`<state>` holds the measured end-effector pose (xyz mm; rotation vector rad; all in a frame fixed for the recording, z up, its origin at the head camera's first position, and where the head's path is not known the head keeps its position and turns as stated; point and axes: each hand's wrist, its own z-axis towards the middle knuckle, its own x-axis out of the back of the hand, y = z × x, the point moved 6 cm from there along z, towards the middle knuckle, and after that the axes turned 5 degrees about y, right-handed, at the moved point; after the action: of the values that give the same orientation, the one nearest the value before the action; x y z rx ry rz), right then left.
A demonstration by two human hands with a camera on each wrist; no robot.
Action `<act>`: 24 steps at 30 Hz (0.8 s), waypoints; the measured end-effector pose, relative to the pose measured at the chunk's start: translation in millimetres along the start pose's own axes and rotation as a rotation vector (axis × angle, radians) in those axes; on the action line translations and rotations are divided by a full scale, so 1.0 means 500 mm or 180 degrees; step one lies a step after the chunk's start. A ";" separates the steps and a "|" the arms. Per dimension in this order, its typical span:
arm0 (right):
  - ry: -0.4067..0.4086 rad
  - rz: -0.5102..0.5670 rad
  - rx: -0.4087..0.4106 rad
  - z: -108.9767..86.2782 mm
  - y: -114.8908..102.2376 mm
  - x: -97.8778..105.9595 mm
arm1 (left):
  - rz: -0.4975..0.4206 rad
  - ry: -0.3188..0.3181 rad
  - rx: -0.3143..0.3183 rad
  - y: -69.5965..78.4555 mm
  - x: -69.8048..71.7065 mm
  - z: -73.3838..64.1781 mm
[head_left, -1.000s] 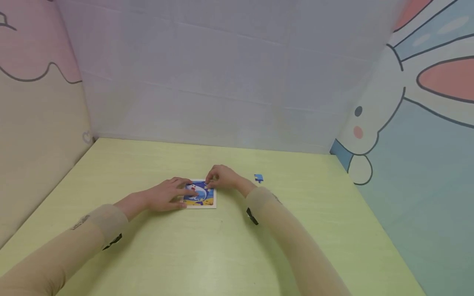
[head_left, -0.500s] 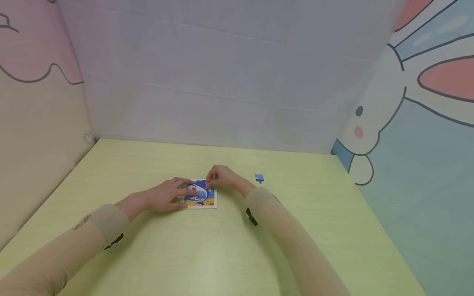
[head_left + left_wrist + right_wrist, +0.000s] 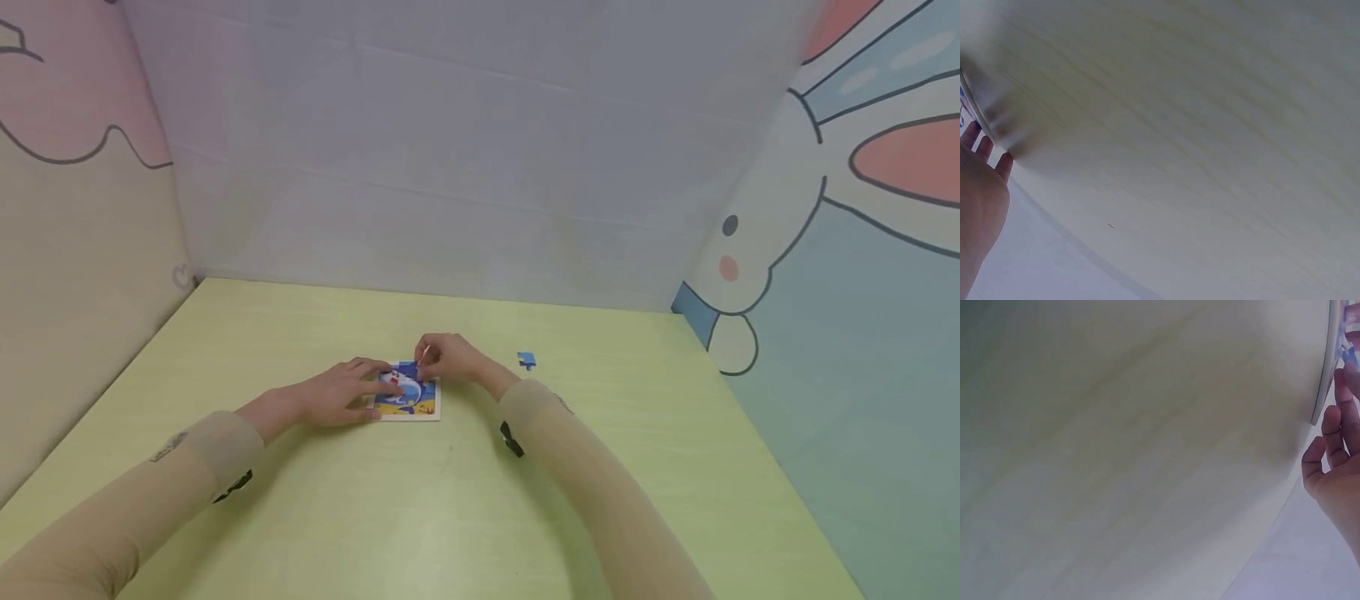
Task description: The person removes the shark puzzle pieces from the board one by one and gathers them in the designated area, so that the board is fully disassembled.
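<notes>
Just below the centre of the head view, the right hand [image 3: 450, 357] pinches a small tilted piece [image 3: 425, 354] at the upper right of a square puzzle [image 3: 416, 402]. The left hand [image 3: 337, 396] rests its spread fingers on the puzzle's left side. 1 loose blue piece [image 3: 527, 360] lies farther right on the green table [image 3: 450, 508].

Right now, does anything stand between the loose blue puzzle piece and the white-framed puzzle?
Yes: the right grip and wrist stand between the loose blue puzzle piece and the white-framed puzzle. The grip pinches another piece at the puzzle's upper right in the head view. Nothing else visible intervenes.
</notes>
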<state>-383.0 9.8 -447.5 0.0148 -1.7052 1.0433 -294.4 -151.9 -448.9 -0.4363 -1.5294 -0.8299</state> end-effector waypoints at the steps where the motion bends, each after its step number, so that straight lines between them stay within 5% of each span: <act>1: 0.0001 -0.0013 0.0001 -0.001 -0.003 0.003 | -0.0003 -0.0003 0.0005 0.000 0.000 0.000; 11: 0.0041 -0.0152 0.0020 -0.035 -0.010 0.054 | -0.0013 0.0022 -0.0002 -0.001 0.000 0.002; 24: 0.0175 -0.0148 -0.0248 -0.098 0.083 0.135 | 0.0017 0.0082 -0.0061 -0.005 -0.003 -0.002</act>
<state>-393.4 98.2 -419.3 -0.0238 -1.6867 0.9344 -295.4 -154.0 -451.2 -0.4418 -1.4970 -0.8436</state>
